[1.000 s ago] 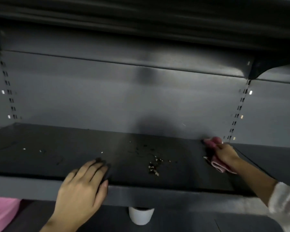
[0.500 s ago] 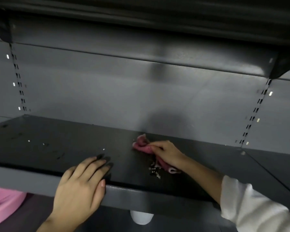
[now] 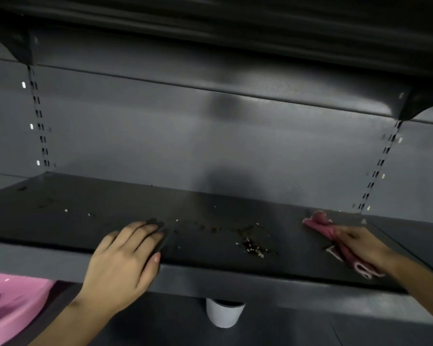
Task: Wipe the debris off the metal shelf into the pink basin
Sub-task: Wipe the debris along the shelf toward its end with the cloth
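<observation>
Small pale and brown crumbs of debris (image 3: 253, 245) lie in a loose cluster near the front middle of the dark grey metal shelf (image 3: 85, 208), with a few specks scattered leftward. The crumpled pink cloth (image 3: 335, 238) has moved back from the cluster to the shelf's right end, where the right hand (image 3: 360, 248) has its grip closed around it. The left hand (image 3: 125, 260) stays flat, fingers spread, on the front edge. The pink plastic basin (image 3: 8, 303) sits below left; a white cup (image 3: 224, 313) stands underneath.

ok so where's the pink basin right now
The pink basin sits in the head view's bottom-left corner, below the metal shelf front edge and left of the left hand, only partly in frame.
</observation>
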`<control>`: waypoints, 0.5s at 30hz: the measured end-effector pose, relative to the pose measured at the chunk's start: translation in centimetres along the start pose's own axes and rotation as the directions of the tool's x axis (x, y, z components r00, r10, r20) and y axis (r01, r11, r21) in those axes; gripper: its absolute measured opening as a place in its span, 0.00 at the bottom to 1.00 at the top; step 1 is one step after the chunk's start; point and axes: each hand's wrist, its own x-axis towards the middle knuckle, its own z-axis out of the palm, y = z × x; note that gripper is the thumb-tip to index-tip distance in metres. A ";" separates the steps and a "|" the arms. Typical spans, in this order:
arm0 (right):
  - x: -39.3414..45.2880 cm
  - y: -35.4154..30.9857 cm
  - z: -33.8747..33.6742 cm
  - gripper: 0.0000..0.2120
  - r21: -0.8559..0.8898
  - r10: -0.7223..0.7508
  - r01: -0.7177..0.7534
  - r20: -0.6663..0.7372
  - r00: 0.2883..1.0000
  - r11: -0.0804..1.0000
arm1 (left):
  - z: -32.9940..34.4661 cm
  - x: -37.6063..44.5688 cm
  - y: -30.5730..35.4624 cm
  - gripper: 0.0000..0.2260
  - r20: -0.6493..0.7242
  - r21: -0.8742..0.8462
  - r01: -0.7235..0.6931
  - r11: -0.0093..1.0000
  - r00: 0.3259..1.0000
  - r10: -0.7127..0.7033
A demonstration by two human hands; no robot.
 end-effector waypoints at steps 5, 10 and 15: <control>-1.5 -5.6 5.7 0.17 0.006 0.071 -0.071 -0.017 0.997 0.997 | -0.7 -0.8 -3.7 0.32 -0.027 -0.076 -0.015 0.997 1.000 0.013; -1.1 -12.1 13.1 0.15 0.047 0.034 -0.031 -0.081 0.996 0.998 | -0.7 -1.6 -6.1 0.31 -0.069 -0.080 -0.091 0.993 0.994 0.086; 0.0 -17.4 17.9 0.16 0.067 -0.005 0.013 -0.123 0.992 0.998 | -0.6 -1.9 -7.3 0.32 -0.082 -0.096 -0.124 0.988 0.990 0.116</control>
